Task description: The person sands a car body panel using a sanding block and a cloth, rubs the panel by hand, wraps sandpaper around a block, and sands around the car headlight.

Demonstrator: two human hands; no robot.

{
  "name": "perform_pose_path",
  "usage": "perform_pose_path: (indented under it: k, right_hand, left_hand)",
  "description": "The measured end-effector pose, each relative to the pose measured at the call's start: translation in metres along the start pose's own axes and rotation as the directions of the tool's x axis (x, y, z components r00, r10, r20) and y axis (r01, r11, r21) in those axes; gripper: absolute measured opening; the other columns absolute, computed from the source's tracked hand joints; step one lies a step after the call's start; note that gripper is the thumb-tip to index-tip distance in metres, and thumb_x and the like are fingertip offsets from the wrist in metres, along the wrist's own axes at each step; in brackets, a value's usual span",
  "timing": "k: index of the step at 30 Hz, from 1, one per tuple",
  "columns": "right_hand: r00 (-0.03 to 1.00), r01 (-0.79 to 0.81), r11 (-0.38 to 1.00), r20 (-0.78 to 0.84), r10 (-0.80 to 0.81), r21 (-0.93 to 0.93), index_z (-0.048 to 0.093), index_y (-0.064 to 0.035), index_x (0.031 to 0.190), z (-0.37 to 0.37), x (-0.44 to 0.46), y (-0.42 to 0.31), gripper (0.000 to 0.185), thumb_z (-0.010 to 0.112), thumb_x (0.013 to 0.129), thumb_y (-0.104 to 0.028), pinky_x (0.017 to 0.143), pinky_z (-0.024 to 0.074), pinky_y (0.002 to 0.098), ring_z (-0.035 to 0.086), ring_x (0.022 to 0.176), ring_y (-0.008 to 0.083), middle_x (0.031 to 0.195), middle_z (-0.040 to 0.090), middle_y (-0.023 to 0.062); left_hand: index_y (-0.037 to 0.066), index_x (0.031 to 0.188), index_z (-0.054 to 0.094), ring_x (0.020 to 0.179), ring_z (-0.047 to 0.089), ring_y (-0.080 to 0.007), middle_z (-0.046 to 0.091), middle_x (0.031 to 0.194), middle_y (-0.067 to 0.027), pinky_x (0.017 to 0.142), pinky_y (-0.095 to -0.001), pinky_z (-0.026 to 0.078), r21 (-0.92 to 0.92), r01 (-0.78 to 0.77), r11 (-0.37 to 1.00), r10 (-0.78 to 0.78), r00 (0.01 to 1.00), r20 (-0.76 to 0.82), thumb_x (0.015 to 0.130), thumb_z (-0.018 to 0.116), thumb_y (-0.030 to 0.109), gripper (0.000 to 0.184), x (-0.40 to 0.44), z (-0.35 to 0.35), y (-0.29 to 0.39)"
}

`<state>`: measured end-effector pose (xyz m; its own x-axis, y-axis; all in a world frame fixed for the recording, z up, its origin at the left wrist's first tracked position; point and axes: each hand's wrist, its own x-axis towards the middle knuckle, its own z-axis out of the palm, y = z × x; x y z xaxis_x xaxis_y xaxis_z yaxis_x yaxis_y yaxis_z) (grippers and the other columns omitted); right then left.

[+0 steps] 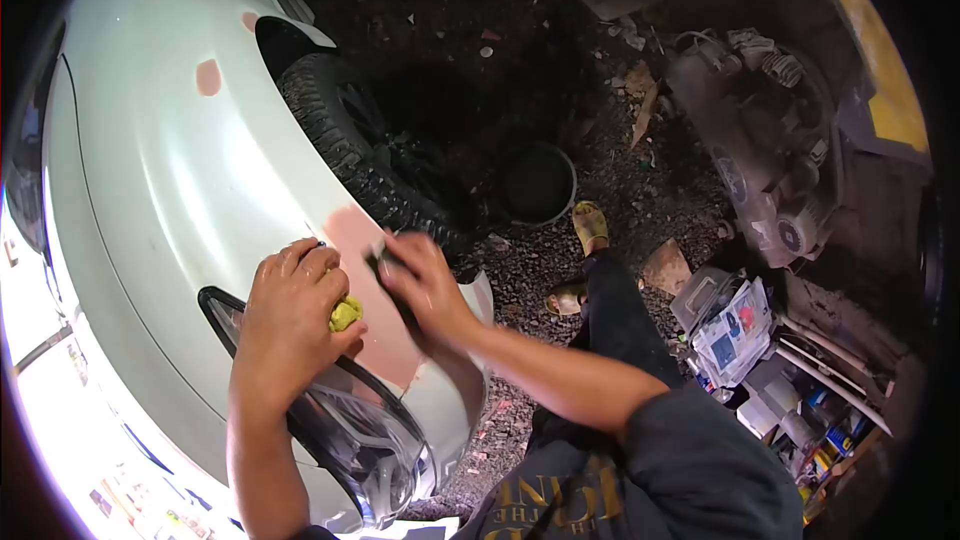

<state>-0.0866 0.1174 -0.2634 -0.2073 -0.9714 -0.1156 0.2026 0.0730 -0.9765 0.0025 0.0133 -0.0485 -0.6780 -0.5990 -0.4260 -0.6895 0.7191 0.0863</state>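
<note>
A white car fender (185, 180) curves below both hands, with a large pinkish filler patch (365, 285) on it above the headlight (370, 440). My left hand (295, 300) rests over the fender left of the patch, its fingers curled round a wet-looking yellow-green sponge (346, 314). On the patch, my right hand (428, 285) is closed on a thin dark pad (376, 260) pressed to the surface. Most of the pad is hidden under the fingers, and its kind is unclear.
A knobbly tyre (335, 130) sits in the wheel arch. A black bucket (537, 183) stands on gravel near my sandalled feet. To the right lie a dusty car part (755, 140) and a crate of cans and papers (735, 335). Smaller filler spots (208, 78) mark the fender.
</note>
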Motion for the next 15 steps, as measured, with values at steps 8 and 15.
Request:
perform_pose_path:
  k: [8,15]
  right_hand:
    - [0.993,-0.06,0.998,0.098,0.062,-0.023,0.059,-0.0025,0.145,-0.014,-0.074,-0.024,0.054,0.065,0.1,-0.032,0.113,0.0357,0.0464,0.046,0.13,0.0371,0.139,0.052,0.0205]
    - [0.989,-0.147,0.985,0.021,0.145,0.088,0.062,-0.0041,0.142,-0.007,0.04,0.022,0.052,0.064,0.1,-0.035,0.112,0.035,0.0445,0.046,0.126,0.0356,0.134,0.055,0.019]
  left_hand:
    - [0.006,0.091,0.067,0.123,0.056,-0.0327,0.066,0.127,-0.0067,0.103,-0.0469,0.043,0.0,0.056,0.998,-0.056,0.997,0.045,0.068,0.085,0.017,0.032,0.001,0.001,0.003]
    - [0.007,0.093,0.067,0.123,0.055,-0.0336,0.066,0.125,-0.0058,0.103,-0.0469,0.043,0.008,0.06,0.998,-0.06,0.997,0.053,0.068,0.085,0.019,0.033,0.003,-0.002,0.006]
